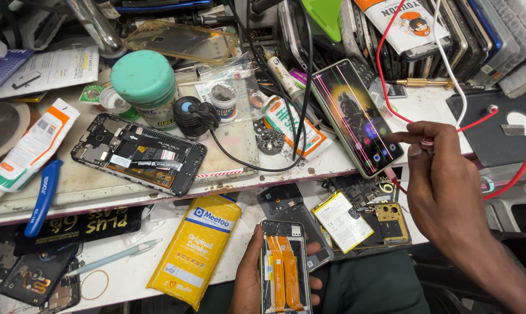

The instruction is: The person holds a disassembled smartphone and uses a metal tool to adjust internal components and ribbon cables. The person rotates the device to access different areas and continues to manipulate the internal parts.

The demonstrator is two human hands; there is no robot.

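Left hand: the left hand (252, 273) cups an opened phone frame (285, 264) from below, thumb along its left edge, fingertips wrapped round its right edge; orange ribbon cables (281, 270) run down the frame's inside, facing up.
Right hand: the right hand (443, 174) has thumb and forefinger pinched shut on a small red-tipped connector (427, 143), with a red wire (391, 70) looping away above the knuckles.
Lit phone: the phone with a streaked, lit screen (356, 116) lies tilted just beyond the right fingertips, the pointing finger near its lower corner; whether the finger touches the glass I cannot tell.
Nearby: a stripped phone body with a yellow-labelled battery (356, 221) sits below the right fingers, between the two hands; a yellow parts packet (196, 250) lies left of the left thumb.
Step in hand: seemingly testing the faulty display while the open frame waits.
Next move calls for: a steady, light pinch on the connector and a level grip on the frame, so the ribbons stay uncreased.
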